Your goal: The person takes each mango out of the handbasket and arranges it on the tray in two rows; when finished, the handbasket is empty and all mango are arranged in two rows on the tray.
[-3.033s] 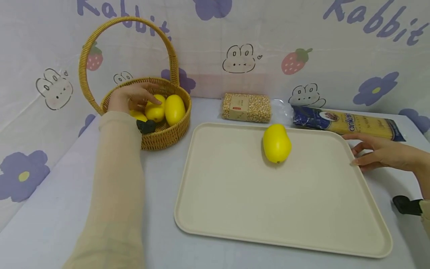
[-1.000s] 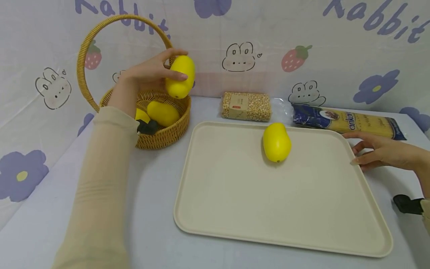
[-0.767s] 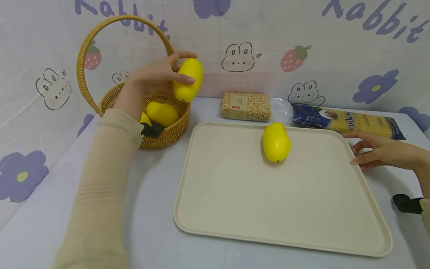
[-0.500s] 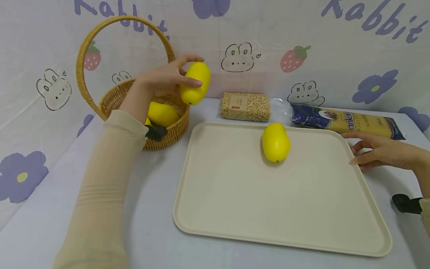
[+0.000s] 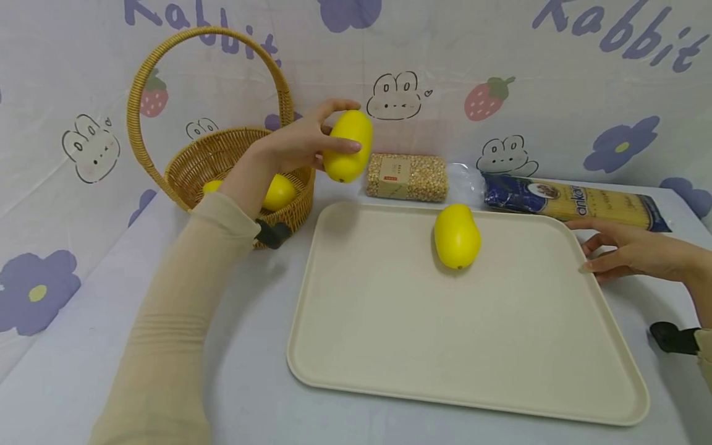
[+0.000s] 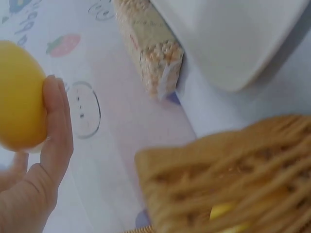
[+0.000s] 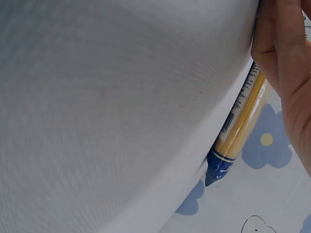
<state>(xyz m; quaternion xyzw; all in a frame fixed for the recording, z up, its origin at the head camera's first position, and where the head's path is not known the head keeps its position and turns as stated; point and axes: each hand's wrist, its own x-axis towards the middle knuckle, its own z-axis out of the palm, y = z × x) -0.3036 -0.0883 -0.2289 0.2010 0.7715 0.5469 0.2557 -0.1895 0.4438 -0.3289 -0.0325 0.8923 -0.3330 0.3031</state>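
In the head view, my left hand holds a yellow mango between thumb and fingers, in the air by the tray's far left corner. The left wrist view shows the same mango against the fingers. A second mango lies on the beige tray near its far edge. More yellow fruit sits in the wicker basket, partly hidden behind my left forearm. My right hand rests at the tray's right edge, fingers loosely bent against the rim.
Behind the tray lie a clear bag of corn kernels and a blue and yellow pack of noodles. The basket's tall arched handle rises at the left. A patterned cloth hangs close behind everything.
My left hand has lifted a mango out of the basket and carried it rightward to the tray's far left corner. The right hand, the tray and the mango on it have stayed put.
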